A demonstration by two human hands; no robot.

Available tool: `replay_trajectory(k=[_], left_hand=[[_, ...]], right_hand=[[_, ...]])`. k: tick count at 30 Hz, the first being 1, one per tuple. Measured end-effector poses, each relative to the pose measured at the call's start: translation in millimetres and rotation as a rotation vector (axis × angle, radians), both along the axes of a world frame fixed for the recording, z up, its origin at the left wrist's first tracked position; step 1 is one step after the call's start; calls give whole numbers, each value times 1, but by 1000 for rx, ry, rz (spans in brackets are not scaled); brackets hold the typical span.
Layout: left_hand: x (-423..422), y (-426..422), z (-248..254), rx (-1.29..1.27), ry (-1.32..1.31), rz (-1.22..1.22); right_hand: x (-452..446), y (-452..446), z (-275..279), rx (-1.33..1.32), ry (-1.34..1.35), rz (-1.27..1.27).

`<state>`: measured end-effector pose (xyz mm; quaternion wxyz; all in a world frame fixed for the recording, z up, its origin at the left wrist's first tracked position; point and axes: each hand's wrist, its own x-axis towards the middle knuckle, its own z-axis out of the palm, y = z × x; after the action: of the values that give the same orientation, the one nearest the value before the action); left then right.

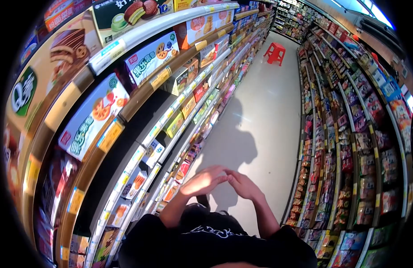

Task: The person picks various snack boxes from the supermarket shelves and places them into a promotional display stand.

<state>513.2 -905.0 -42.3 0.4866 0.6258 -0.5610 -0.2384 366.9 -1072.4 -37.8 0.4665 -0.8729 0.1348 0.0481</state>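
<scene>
Both bare hands are raised in front of the black shirt, over the aisle floor. My left hand [205, 179] is brightly lit and somewhat blurred, its fingers stretched toward the other hand. My right hand [243, 184] meets it at the fingertips, fingers extended and slightly bent. No object shows in either hand. Nearest on the left are shelves with boxed snacks, among them a white-and-blue biscuit box [95, 117] and a similar box [152, 58] on its right.
Shelving [121, 174] runs along the left, partly with dark gaps between boxes. Shelves of packaged snacks [340, 134] line the right. A red stool [275, 54] stands farther down the aisle floor [278, 107], which carries a person's shadow.
</scene>
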Motion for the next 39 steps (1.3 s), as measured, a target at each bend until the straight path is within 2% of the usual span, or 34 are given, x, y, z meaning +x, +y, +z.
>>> replay_trajectory(k=[3, 6, 10, 13, 16, 17, 18, 20, 22, 25, 28, 31, 33, 36, 39], left_hand=[[55, -24, 20, 7, -189, 153], [94, -34, 39, 17, -245, 239], [142, -39, 24, 122, -299, 344], [165, -45, 24, 191, -252, 561], [189, -56, 27, 127, -243, 746], [198, -65, 29, 50, -227, 817], [205, -75, 32, -26, -207, 888], [219, -94, 46, -11, -307, 1076], [233, -115, 53, -23, -348, 1308], [248, -132, 53, 107, -346, 1455], [253, -141, 52, 165, -301, 1543], [245, -145, 49, 197, -296, 1639], [241, -145, 42, 118, -294, 1665], [223, -143, 31, 24, -340, 1720], [200, -134, 22, -154, -397, 1716]], right_hand=[[53, -36, 3, -140, -67, 31], [97, -49, 6, 11, -96, 16], [158, -71, -26, 10, -79, 175], [216, -89, -4, 15, -12, 320], [273, -108, 1, -61, -92, 308], [291, -115, 3, -132, -294, 363], [311, -123, -2, -134, -379, 391], [352, -134, -9, -136, -545, 453], [380, -137, -4, -16, -625, 426], [418, -143, 8, 71, -754, 405], [441, -139, 22, 210, -854, 513], [445, -130, 25, 345, -844, 552], [448, -125, 22, 386, -856, 572], [442, -116, 20, 275, -943, 620], [416, -103, 25, 356, -980, 655]])
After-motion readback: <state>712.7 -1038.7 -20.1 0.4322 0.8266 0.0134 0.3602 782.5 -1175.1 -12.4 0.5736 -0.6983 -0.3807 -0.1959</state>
